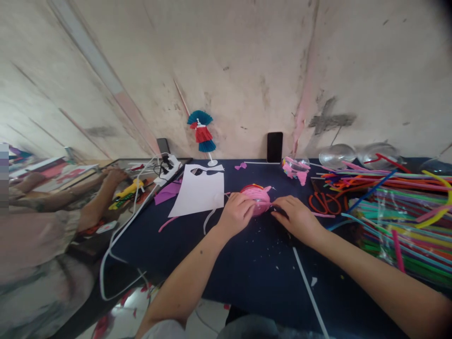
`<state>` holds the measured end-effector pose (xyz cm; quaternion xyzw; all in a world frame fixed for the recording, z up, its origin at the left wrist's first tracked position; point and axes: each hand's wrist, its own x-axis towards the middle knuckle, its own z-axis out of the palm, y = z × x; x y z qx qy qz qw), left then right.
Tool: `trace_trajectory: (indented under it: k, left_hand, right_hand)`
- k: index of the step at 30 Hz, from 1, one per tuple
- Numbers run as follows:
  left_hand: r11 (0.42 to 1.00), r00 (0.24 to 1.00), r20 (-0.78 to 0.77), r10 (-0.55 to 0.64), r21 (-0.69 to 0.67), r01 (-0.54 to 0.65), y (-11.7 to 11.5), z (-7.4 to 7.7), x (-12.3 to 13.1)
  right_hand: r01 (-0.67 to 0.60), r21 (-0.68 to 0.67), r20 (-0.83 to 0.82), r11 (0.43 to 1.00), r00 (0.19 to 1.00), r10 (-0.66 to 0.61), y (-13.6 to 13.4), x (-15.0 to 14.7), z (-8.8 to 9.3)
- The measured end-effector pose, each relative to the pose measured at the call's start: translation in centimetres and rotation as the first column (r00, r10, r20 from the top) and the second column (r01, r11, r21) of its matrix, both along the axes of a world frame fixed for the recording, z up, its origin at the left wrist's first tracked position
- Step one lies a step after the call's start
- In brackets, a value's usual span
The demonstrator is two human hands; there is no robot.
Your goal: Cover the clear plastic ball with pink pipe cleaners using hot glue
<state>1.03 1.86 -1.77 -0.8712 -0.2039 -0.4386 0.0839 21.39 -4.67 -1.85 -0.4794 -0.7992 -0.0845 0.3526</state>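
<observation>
A round pink craft piece (262,193) with some red and yellow at its top edge lies on the dark blue table. My left hand (237,213) is closed on its left side, fingers bent over it. At the right side of the piece, my right hand (294,217) pinches a thin pink strip (269,204) that runs from it. White scraps are scattered on the cloth below. A cut white sheet (203,190) lies to the left of my left hand.
Orange-handled scissors (325,203) and many coloured pipe cleaners (409,235) lie at right. Behind are clear domes (337,155), a phone (274,147) and a paper-fan figure (204,134). A power strip (168,169) and another person's arm (102,197) are at left.
</observation>
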Motion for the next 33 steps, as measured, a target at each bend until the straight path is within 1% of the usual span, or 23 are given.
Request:
trace_trajectory:
  k: [4, 8, 10, 12, 15, 18, 22, 28, 33]
  left_hand:
    - [1.0, 1.0, 0.009, -0.008, 0.001, 0.008, 0.2, -0.1, -0.1]
    - [1.0, 1.0, 0.014, 0.007, -0.005, -0.007, 0.3, -0.4, -0.2]
    - [1.0, 0.998, 0.052, 0.017, -0.003, -0.017, 0.2, -0.5, -0.1]
    - [0.999, 0.99, 0.128, 0.052, -0.011, -0.051, 0.1, -0.5, -0.1]
    - [0.991, 0.971, 0.211, 0.111, -0.097, -0.092, 0.0, -0.2, -0.1]
    - [0.975, 0.977, 0.182, 0.113, -0.211, -0.073, 0.3, 0.0, -0.2]
    - [0.957, 0.982, 0.158, 0.108, -0.284, -0.06, 0.5, 0.0, -0.2]
    - [0.946, 0.979, 0.174, 0.11, -0.319, -0.05, 0.3, 0.0, -0.3]
    - [0.955, 0.977, 0.183, 0.109, -0.292, -0.052, 0.4, 0.0, -0.2]
  right_hand:
    - [0.071, 0.063, -0.021, 0.995, 0.997, -0.07, 1.9, -1.8, -0.6]
    - [0.057, 0.115, 0.028, 0.992, 0.998, -0.061, 2.4, -2.1, -0.7]
    - [0.05, 0.105, 0.035, 0.993, 0.998, -0.054, 2.5, -2.2, -0.9]
    - [0.051, 0.081, 0.02, 0.995, 0.998, -0.053, 2.5, -2.3, -1.0]
    - [0.057, 0.062, -0.015, 0.996, 0.998, -0.057, 2.6, -2.4, -1.0]
    - [0.051, 0.079, -0.065, 0.996, 0.997, -0.045, 2.7, -2.7, -0.7]
    - [0.025, 0.072, -0.154, 0.997, 0.988, -0.014, 2.9, -2.9, -0.4]
    - [0.024, -0.018, -0.314, 1.0, 0.949, -0.028, 3.0, -3.1, -0.5]
    - [0.021, -0.029, -0.345, 0.999, 0.938, -0.03, 3.1, -3.2, -0.6]
